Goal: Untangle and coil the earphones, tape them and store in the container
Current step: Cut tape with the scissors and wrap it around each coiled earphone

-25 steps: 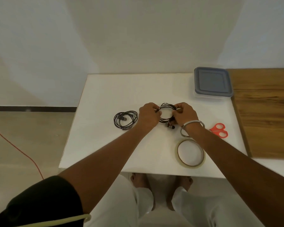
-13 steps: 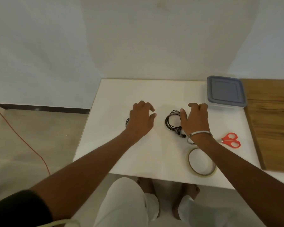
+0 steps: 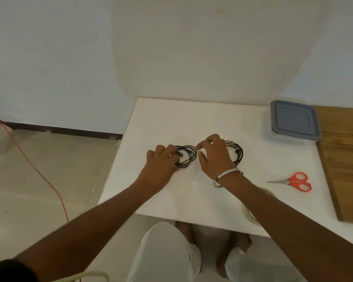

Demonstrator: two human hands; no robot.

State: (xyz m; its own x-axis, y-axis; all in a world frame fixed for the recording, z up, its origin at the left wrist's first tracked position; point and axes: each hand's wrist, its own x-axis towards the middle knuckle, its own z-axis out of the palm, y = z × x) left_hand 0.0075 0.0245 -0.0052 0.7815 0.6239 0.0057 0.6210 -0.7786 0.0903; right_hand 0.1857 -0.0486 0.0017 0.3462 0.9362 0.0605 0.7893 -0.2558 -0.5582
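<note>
Left hand grips the left earphone coil while the right hand pinches its rim (apparently to lift it).

Two black coiled earphones lie side by side on the table; lidded container sits far right.

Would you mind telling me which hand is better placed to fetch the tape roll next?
Probably the right hand: the tape roll lies on its side, partly hidden under the right forearm, while the left hand rests on the left earphone coil.
</note>
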